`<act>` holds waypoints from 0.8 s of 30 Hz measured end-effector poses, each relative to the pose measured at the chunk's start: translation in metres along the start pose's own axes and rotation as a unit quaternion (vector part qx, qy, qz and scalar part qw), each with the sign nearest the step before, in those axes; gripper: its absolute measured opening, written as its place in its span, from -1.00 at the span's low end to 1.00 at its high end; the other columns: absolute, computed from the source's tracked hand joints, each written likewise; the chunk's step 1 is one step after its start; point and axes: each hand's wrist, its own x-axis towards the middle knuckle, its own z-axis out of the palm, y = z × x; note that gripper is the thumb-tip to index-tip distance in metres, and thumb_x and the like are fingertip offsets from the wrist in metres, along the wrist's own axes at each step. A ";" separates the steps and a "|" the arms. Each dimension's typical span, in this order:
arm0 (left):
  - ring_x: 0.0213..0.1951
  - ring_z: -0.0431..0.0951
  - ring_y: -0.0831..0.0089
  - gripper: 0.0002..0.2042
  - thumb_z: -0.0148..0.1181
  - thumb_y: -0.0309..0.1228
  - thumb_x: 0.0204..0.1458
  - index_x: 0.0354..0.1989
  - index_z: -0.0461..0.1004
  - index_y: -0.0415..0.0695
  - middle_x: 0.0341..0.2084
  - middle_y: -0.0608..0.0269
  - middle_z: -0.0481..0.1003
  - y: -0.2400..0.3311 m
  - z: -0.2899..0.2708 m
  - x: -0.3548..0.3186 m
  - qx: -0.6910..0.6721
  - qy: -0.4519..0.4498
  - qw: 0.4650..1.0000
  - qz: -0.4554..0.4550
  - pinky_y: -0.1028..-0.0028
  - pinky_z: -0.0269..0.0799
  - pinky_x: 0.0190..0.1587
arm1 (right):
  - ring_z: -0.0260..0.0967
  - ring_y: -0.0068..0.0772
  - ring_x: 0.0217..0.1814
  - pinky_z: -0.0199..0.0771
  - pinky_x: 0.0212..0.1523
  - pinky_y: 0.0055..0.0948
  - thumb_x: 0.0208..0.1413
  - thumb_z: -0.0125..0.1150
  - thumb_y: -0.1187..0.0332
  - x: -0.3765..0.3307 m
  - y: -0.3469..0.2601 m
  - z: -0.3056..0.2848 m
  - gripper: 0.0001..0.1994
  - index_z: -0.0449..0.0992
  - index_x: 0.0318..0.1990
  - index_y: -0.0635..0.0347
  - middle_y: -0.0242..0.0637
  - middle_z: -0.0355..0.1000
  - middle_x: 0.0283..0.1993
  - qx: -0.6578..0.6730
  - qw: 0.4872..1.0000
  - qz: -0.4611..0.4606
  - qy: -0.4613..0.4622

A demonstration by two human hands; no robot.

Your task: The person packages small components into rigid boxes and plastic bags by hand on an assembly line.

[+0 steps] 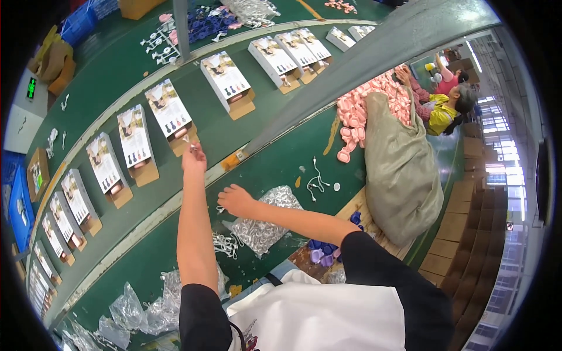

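Observation:
My left hand point(194, 157) is stretched over the conveyor with its fingers pinched together. A bit of white cable point(186, 138) shows at its fingertips, by the open end flap of a white printed box point(168, 108). Inside that box's mouth something pinkish is partly visible. My right hand point(236, 200) is closed over the green table, with a white loop like a cable at its fingertips. Just beneath it lies a clear plastic bag point(266, 225) packed with bundled white cables. More loose white cables point(226, 244) lie beside the bag.
Similar boxes with open flaps line the conveyor point(219, 143). A slanting grey metal bar point(328, 88) crosses above it. At right, a large sack point(401, 175) stands by a heap of pink parts point(354, 111), with people beyond. Crumpled plastic bags point(129, 310) lie near left.

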 end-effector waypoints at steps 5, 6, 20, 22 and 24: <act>-0.57 0.49 0.59 -0.85 0.12 -0.31 0.14 -0.29 0.43 -0.13 -0.41 0.34 0.58 0.029 0.003 0.000 0.020 0.090 0.979 0.181 0.69 0.18 -0.70 | 0.35 -0.11 -0.29 0.37 -0.27 -0.23 -0.26 0.22 0.43 -0.042 0.069 -0.029 -0.92 0.45 -0.54 0.14 -0.21 0.36 -0.41 0.140 0.954 0.194 0.178; -0.57 0.47 0.60 -0.85 0.11 -0.30 0.14 -0.31 0.42 -0.12 -0.41 0.35 0.58 0.034 -0.002 0.004 -0.015 0.096 0.980 0.174 0.68 0.19 -0.69 | 0.34 -0.05 -0.32 0.37 -0.28 -0.18 -0.26 0.21 0.46 -0.042 0.086 -0.039 -0.92 0.44 -0.54 0.18 -0.16 0.34 -0.46 0.181 0.931 0.260 0.181; -0.39 0.54 0.60 -0.82 0.16 -0.30 0.13 -0.24 0.44 -0.15 -0.37 0.31 0.50 0.029 0.007 0.060 -0.281 -0.045 0.958 0.024 0.72 0.58 -0.41 | 0.46 0.01 -0.29 0.47 -0.29 -0.16 -0.18 0.21 0.39 0.082 0.229 -0.067 -0.91 0.52 -0.47 0.17 -0.09 0.49 -0.38 0.332 0.783 0.312 0.424; -0.41 0.53 0.59 -0.78 0.18 -0.20 0.11 -0.26 0.46 -0.09 -0.39 0.36 0.50 0.017 0.038 0.051 -0.271 -0.020 0.962 -0.041 0.68 0.55 -0.43 | 0.47 0.02 -0.26 0.47 -0.28 -0.14 -0.18 0.21 0.39 0.075 0.254 -0.067 -0.90 0.53 -0.46 0.17 -0.08 0.50 -0.37 0.336 0.749 0.375 0.431; -0.45 0.52 0.59 -0.71 0.17 -0.06 0.09 -0.26 0.46 -0.02 -0.44 0.42 0.51 0.023 0.046 0.049 -0.133 0.009 0.991 -0.027 0.57 0.50 -0.45 | 0.48 0.04 -0.24 0.48 -0.28 -0.12 -0.17 0.22 0.38 0.096 0.255 -0.066 -0.88 0.54 -0.44 0.19 -0.06 0.50 -0.36 -0.142 0.808 0.511 0.259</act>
